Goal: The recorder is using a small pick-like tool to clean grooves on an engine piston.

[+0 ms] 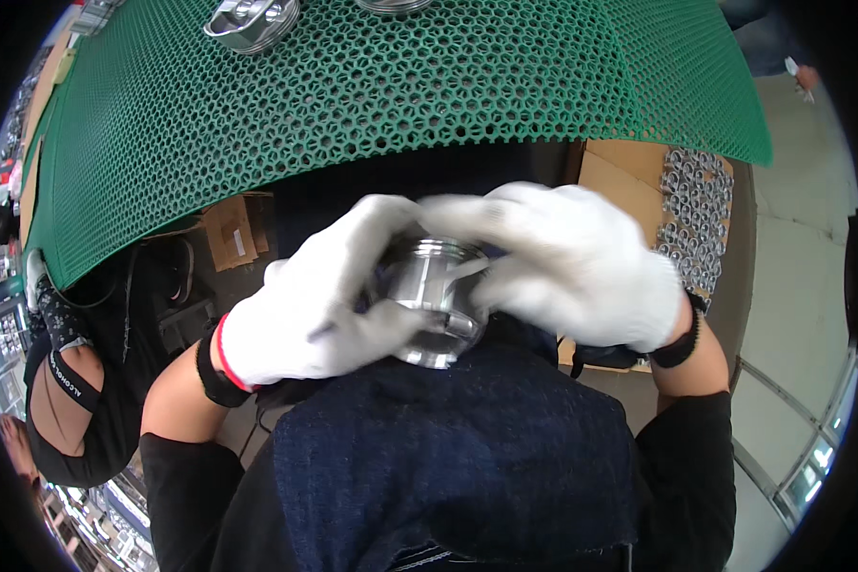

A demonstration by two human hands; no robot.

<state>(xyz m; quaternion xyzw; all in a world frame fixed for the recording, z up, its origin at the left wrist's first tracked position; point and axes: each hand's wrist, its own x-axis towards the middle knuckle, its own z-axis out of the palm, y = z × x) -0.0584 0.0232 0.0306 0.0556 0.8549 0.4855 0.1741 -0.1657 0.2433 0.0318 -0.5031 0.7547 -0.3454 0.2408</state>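
Between my two white-gloved hands, close to my dark blue apron (448, 448), is a shiny metal engine piston (429, 286). Its grooved ring end points away from me, and the pin-bore end is nearer my body. My left hand (324, 305) grips its left side, with the thumb across the lower part. My right hand (562, 267) curls round its far and right sides. The right fingers are smeared by motion, so their exact contact is hard to see. Part of the piston is hidden by the gloves.
Ahead lies a green honeycomb mat (429, 95); another piston (253, 24) rests at its far edge. Several metal parts (696, 210) stand in rows on cardboard to the right. A cardboard box (234, 234) is under the mat's edge. Another person's arm (67, 391) is at left.
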